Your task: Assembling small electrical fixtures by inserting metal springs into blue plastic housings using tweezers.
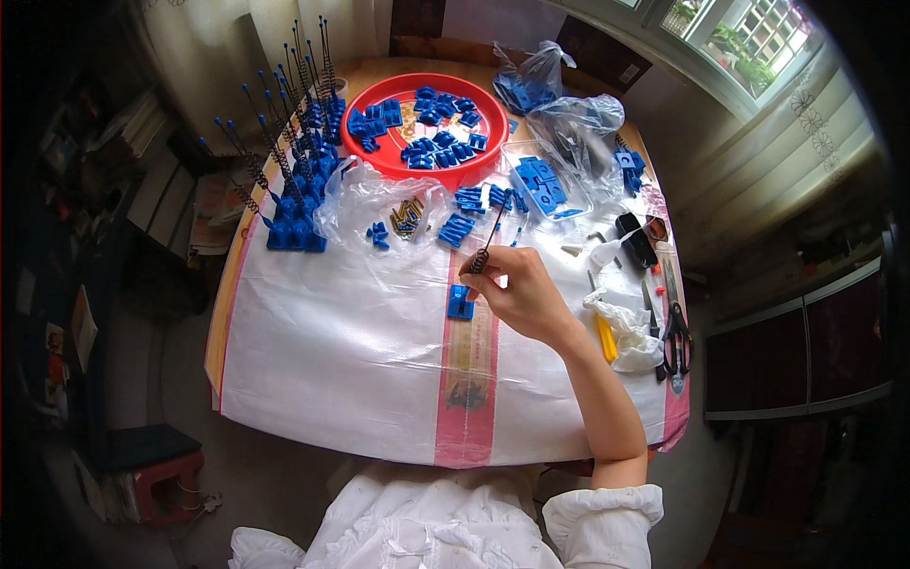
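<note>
My right hand (521,296) is over the middle of the white table cover, its fingers pinched on a thin black rod with a coil spring (486,245) that points up and away. Just left of the hand a small blue plastic block (460,303) lies on the cover. My left hand is not in view. At the far left stands a cluster of finished blue blocks with upright spring rods (294,142). A red round tray (379,156) at the back holds several blue plastic parts.
Clear plastic bags (569,123) with blue parts lie at the back right. Loose blue pieces and brass screws (408,218) sit on a plastic sheet. Scissors (675,332), a yellow-handled tool (605,337) and crumpled white cloth lie at the right edge.
</note>
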The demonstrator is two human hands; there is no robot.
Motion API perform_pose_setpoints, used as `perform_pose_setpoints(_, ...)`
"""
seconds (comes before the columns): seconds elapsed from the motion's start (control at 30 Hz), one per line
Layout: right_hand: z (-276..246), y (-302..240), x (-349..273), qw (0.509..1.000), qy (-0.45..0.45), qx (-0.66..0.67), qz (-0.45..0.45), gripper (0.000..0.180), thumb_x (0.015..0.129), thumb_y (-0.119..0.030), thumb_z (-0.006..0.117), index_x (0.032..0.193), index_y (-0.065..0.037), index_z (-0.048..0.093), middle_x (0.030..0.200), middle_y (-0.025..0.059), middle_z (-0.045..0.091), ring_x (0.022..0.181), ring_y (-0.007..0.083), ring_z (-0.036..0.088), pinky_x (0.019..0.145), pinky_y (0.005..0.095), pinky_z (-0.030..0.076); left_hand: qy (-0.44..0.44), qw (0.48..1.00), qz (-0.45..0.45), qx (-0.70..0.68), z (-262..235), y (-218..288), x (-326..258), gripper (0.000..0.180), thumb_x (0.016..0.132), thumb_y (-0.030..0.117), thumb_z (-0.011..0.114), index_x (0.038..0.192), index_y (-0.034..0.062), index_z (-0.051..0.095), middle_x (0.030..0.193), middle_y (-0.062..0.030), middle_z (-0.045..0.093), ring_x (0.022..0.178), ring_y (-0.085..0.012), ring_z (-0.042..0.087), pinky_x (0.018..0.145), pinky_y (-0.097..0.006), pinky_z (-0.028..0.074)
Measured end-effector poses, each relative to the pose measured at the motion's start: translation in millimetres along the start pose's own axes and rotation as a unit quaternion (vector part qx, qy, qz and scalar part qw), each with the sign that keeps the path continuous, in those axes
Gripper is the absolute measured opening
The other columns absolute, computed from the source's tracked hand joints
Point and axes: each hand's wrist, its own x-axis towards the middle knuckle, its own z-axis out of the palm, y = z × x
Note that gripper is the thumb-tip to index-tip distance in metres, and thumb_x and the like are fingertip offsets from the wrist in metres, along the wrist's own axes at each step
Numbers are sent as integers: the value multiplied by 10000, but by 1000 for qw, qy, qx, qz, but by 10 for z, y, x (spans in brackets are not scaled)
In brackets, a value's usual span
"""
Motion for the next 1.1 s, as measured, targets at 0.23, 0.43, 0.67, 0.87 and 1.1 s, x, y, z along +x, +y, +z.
perform_pose_setpoints(0.23,-38,28,-22,1000,4,-9,8,50,883,22,674,896,70,670,770,101,711,737,162,729,641,270,544,-4,996,50,68,-73,87,-176,332,969,359,566,1113,76,663,816,-139,716,698,-289,696,643,-407,561)
perform_pose_setpoints(0.43,40,-13,31,1000,-5,-3,1,54,882,19,672,888,72,674,767,107,712,731,170,733,643,272,547,17,888,330,319,-274,482,-1393,327,968,351,569,1121,74,652,815,-148,713,692,-304,697,635,-414,564)
perform_pose_setpoints(0.67,-31,33,-44,1000,23,7,16,74,846,-1,672,880,65,675,737,148,692,661,206,686,625,310,518,393,669,584,238,-1092,1490,-3850,251,864,187,743,1105,127,707,738,-33,669,548,-220,623,505,-330,495)
perform_pose_setpoints(0.87,1,-60,24,1000,-6,-9,3,67,876,13,667,890,77,681,775,115,718,728,179,737,648,279,547,46,198,935,-290,-1648,1532,-4537,225,1009,161,553,788,125,580,476,-2,478,337,-86,413,358,-239,309)
perform_pose_setpoints(1.1,-24,-64,-18,1000,3,10,19,65,878,12,667,887,75,681,766,114,718,731,177,737,654,278,546,220,98,933,-268,-2179,2251,-4769,274,1014,109,478,767,81,594,473,21,434,372,-65,393,402,-229,274)
